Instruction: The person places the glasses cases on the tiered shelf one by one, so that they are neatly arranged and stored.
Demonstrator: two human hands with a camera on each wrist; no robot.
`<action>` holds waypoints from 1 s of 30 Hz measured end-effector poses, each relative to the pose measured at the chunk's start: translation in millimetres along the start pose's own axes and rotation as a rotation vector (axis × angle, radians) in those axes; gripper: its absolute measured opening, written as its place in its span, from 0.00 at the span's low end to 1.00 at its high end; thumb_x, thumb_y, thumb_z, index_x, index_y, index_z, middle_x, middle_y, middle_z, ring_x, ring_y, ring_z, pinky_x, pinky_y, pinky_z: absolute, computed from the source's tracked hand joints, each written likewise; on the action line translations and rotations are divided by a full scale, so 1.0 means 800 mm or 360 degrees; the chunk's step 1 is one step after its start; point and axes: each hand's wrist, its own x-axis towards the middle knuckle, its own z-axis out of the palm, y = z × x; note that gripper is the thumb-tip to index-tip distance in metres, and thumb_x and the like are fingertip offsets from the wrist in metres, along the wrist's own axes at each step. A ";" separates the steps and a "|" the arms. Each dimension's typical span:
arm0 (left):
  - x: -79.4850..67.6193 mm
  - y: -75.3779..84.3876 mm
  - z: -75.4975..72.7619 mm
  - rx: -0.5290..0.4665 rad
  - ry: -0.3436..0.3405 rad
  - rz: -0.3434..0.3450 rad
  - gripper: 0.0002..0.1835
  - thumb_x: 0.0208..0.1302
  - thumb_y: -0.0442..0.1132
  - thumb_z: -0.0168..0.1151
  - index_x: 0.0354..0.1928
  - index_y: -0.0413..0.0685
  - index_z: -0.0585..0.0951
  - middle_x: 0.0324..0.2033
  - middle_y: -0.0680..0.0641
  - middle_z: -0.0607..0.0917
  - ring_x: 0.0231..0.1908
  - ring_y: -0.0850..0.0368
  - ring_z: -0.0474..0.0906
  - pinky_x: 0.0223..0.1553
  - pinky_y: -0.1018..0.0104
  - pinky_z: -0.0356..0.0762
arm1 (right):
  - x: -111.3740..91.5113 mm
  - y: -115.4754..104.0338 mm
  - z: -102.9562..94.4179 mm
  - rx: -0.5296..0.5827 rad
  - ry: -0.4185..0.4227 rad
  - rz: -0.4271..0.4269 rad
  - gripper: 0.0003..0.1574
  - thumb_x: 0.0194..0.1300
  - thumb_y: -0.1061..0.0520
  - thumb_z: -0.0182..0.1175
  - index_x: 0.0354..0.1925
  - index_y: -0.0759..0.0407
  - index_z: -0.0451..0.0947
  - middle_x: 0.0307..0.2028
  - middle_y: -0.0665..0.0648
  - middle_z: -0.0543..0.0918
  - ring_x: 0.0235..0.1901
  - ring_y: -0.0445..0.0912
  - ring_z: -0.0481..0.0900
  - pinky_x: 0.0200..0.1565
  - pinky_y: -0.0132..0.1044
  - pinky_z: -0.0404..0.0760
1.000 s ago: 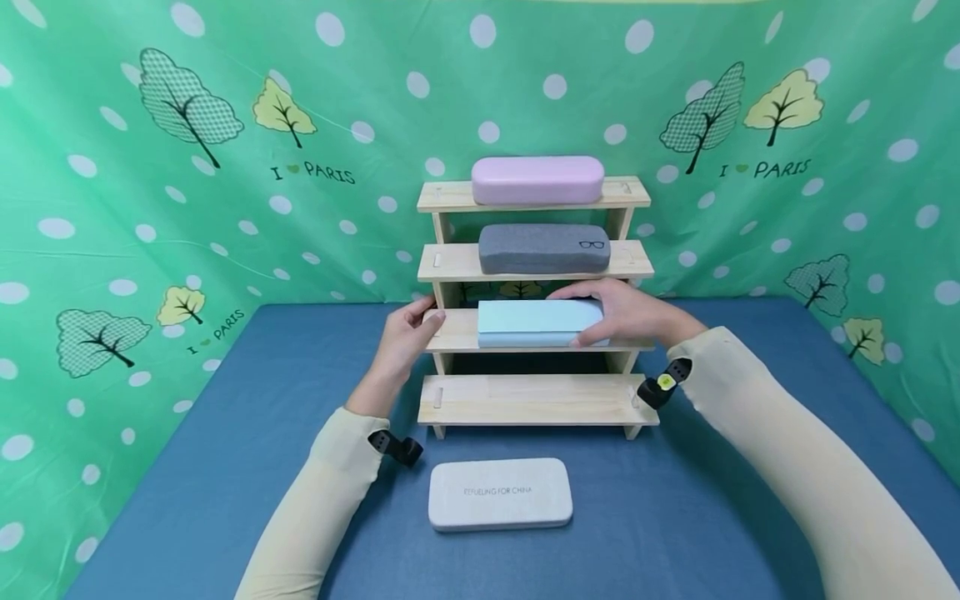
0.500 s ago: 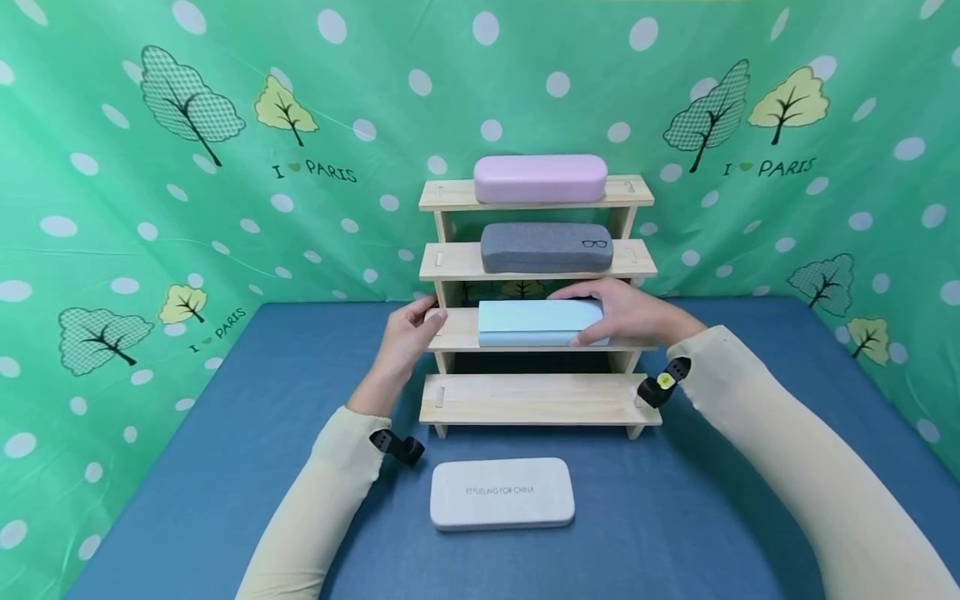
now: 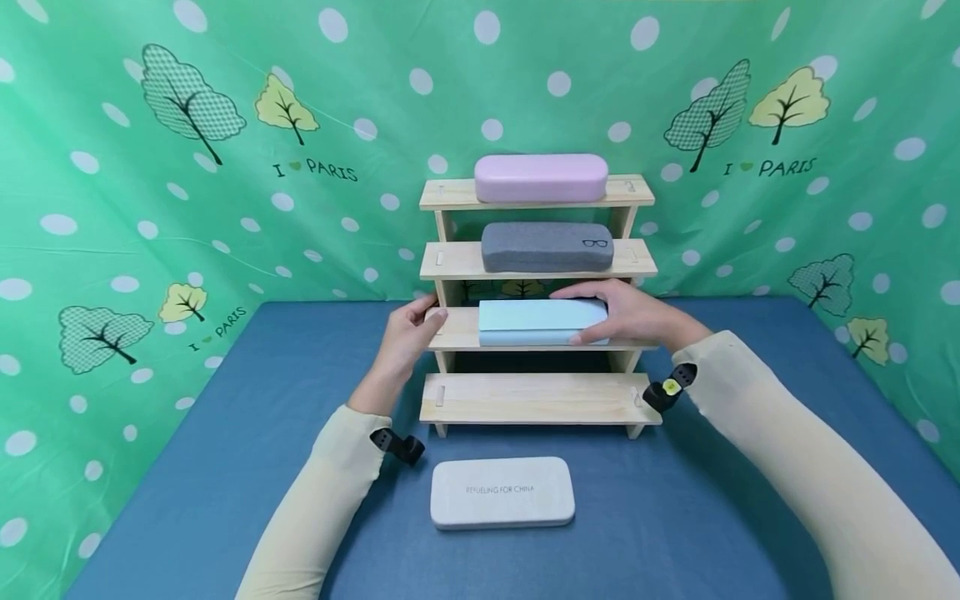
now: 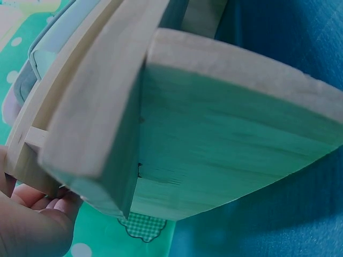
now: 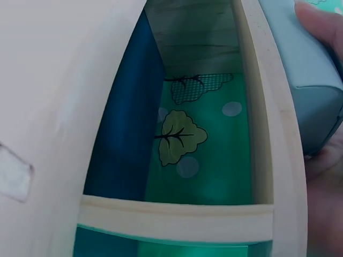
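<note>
A light-blue glasses case (image 3: 536, 317) sits on the second-lowest board of the stepped wooden rack (image 3: 540, 400). My right hand (image 3: 626, 312) holds the case by its right end, thumb at the front and fingers behind. In the right wrist view the case (image 5: 303, 64) appears at the upper right, with parts of the hand (image 5: 327, 209) beside it. My left hand (image 3: 405, 337) grips the left end of that same board, thumb on top. In the left wrist view its fingers (image 4: 67, 203) curl under the board's end.
A grey glasses case (image 3: 543, 248) and a pink one (image 3: 540, 179) stand on the two upper boards. A white case with printed lettering (image 3: 502, 504) lies on the blue tabletop (image 3: 645, 533) before the rack. A green patterned cloth (image 3: 405, 50) hangs behind.
My right wrist has shifted slightly right and down, and a little more of the blue case's top shows. The left hand keeps its place on the rack.
</note>
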 end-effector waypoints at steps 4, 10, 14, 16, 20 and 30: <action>-0.001 0.003 0.001 0.0011 -0.0006 -0.0005 0.27 0.69 0.33 0.51 0.67 0.31 0.60 0.66 0.35 0.63 0.65 0.46 0.61 0.62 0.54 0.63 | -0.004 -0.001 0.000 -0.0026 0.0038 0.0011 0.42 0.51 0.48 0.73 0.63 0.49 0.71 0.57 0.57 0.73 0.49 0.52 0.73 0.49 0.48 0.72; 0.007 -0.013 0.000 0.0006 0.0021 0.0023 0.27 0.69 0.36 0.53 0.67 0.35 0.63 0.66 0.38 0.65 0.64 0.50 0.63 0.61 0.56 0.65 | -0.011 0.001 -0.001 0.0046 0.0091 -0.0039 0.37 0.55 0.53 0.70 0.62 0.53 0.71 0.57 0.58 0.73 0.48 0.52 0.73 0.48 0.46 0.74; 0.006 -0.016 0.001 0.0027 0.0039 0.0074 0.28 0.68 0.38 0.55 0.67 0.35 0.64 0.65 0.38 0.67 0.63 0.49 0.65 0.60 0.57 0.67 | -0.021 0.004 -0.002 0.0115 0.0136 -0.0136 0.34 0.58 0.58 0.67 0.62 0.59 0.71 0.57 0.60 0.73 0.48 0.51 0.74 0.48 0.39 0.75; 0.005 -0.016 0.001 0.0033 0.0051 0.0094 0.28 0.68 0.40 0.56 0.66 0.34 0.65 0.64 0.37 0.68 0.62 0.50 0.66 0.58 0.60 0.69 | -0.028 0.006 -0.003 0.0130 0.0162 -0.0190 0.32 0.58 0.60 0.66 0.61 0.61 0.71 0.58 0.60 0.72 0.50 0.50 0.74 0.50 0.33 0.74; 0.006 -0.015 0.001 0.0041 0.0058 0.0090 0.28 0.68 0.39 0.56 0.66 0.34 0.65 0.64 0.37 0.68 0.61 0.50 0.67 0.58 0.61 0.70 | -0.044 0.010 -0.004 0.0131 0.0230 -0.0279 0.32 0.59 0.62 0.65 0.61 0.65 0.70 0.59 0.61 0.71 0.58 0.46 0.70 0.57 0.24 0.67; 0.008 -0.015 0.000 0.0070 0.0048 -0.0015 0.27 0.70 0.38 0.53 0.68 0.37 0.62 0.67 0.40 0.65 0.64 0.51 0.63 0.62 0.58 0.65 | -0.080 0.003 0.010 0.0289 0.0344 -0.0417 0.30 0.57 0.69 0.64 0.59 0.66 0.71 0.57 0.56 0.74 0.62 0.35 0.66 0.62 0.22 0.59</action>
